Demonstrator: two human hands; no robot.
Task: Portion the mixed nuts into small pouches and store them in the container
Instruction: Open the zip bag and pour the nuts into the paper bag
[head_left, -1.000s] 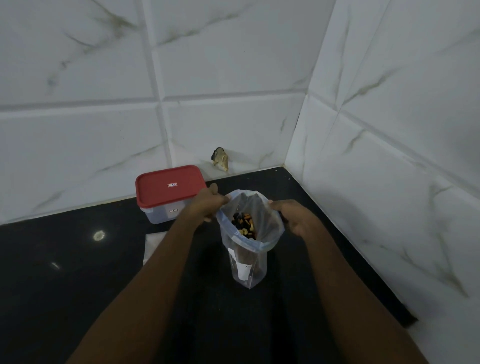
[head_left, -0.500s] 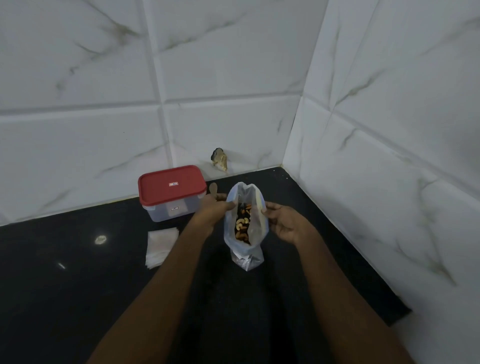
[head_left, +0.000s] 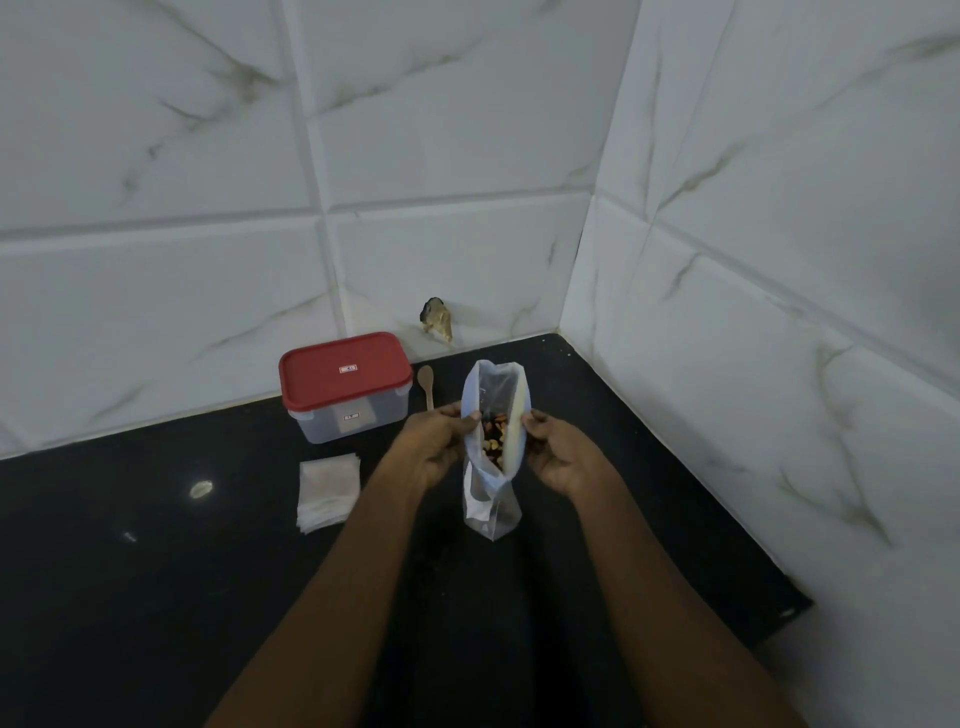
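Between both grips: bag upright on surface, nuts inside | left grip, right grip pinching mouth | left: spoon, container, pouches

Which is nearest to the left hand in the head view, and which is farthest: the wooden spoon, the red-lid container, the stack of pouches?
From the left hand:
1. Wooden spoon, just behind the fingers.
2. Stack of pouches, to the hand's left on the counter.
3. Red-lid container, behind and left, by the wall; close to the pouches in rank.

Red lid, black counter
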